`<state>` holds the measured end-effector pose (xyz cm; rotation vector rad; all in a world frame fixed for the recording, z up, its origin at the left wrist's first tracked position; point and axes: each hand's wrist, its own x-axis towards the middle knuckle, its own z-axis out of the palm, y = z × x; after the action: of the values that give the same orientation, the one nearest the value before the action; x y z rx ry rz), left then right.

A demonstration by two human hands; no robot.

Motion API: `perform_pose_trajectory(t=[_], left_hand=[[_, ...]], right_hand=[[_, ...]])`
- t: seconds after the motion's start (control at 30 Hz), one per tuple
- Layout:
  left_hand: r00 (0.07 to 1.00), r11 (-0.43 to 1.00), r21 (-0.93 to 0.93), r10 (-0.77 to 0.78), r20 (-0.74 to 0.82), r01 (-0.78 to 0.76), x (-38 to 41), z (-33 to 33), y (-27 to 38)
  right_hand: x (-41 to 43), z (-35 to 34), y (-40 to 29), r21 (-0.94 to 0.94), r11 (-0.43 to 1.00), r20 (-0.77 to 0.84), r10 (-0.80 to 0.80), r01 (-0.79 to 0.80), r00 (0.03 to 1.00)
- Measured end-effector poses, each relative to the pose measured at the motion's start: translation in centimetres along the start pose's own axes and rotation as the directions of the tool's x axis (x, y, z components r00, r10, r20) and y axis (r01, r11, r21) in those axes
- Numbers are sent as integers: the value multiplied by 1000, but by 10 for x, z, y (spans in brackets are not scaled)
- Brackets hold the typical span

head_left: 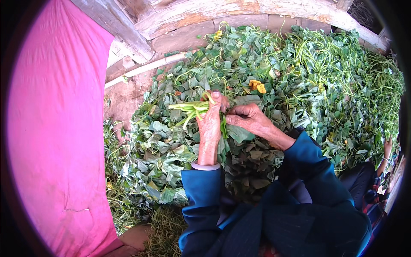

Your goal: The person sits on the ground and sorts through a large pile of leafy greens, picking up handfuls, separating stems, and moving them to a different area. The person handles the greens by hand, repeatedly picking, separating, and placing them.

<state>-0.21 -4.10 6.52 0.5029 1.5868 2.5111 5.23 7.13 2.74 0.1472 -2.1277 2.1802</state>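
Note:
My left hand [211, 119] is closed around a small bundle of green leaf stems [189, 109], whose ends stick out to the left past the thumb. A bangle circles that wrist. Close to its right side is my right hand [247, 119], thumb and forefinger pinched together near the leafy side of the bundle; whether something thin lies between the fingertips is not plain. Green leaves [223, 127] hang below, between the hands. Under both hands spreads a large heap of green leaves and vines [170, 154].
A pink cloth [61, 128] hangs at the left. Wooden beams [224, 16] and a pale pole [154, 65] border the heap's far side. At the right edge, another person's hand [388, 147] touches the heap. Dried stems [165, 231] lie at the bottom.

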Motion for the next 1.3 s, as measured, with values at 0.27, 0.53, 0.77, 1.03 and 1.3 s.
perform_pose_trajectory(t=[0.27,0.53,0.77,1.03,1.3], left_hand=[[998,1000,-25,-20,-53,18,-4,0,-15],[995,979,-192,-77,-62,64,-5,11,-24],[976,913,-399,-9,-219,-81,10,-18,1],[975,957,-220,158,-154,-190,7,2,-8],[980,946,-288,98,-175,-146,6,0,-7]], right_hand=[[-2,4,-9,-486,840,-73,-315,242,946],[-1,-2,-8,-511,842,-186,-302,170,935],[9,-28,-22,395,913,-121,162,-102,979],[-1,11,-32,194,822,-94,559,-536,824],[-5,9,-7,167,958,19,234,-233,972]])
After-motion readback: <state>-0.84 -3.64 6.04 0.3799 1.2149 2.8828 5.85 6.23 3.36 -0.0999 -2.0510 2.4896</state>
